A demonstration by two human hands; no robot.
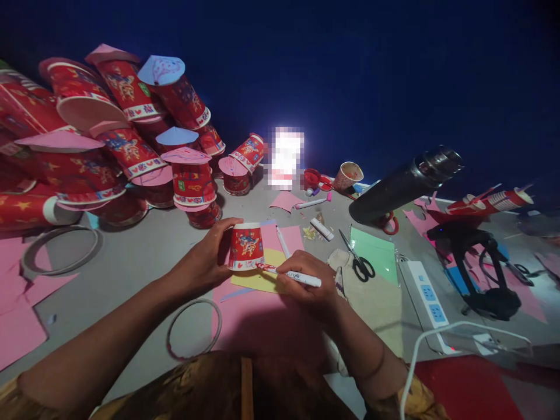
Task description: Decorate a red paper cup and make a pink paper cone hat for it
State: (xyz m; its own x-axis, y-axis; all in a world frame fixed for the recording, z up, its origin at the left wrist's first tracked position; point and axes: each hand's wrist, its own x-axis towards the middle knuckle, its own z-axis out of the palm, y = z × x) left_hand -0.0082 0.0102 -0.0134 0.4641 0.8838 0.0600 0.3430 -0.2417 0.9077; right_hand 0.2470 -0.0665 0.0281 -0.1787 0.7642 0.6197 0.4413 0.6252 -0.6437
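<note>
A grey ring [219,319] lies below the left hand [210,256], pink paper [266,326] below both. That hand grips a red cup [247,245] between the hands; the right hand [310,296] grasps a marker [308,279], tip at the cup's lower edge. Right of it lie scissors [357,256]; beyond stands a tilted-looking bottle [394,192].

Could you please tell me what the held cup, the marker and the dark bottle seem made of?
The printed cup looks like smooth paper, with a thin pale edge. The acrylic marker seems smooth plastic, its white barrel even. The dark bottle may be satin-coated metal, given its glossy top, or plastic.
</note>
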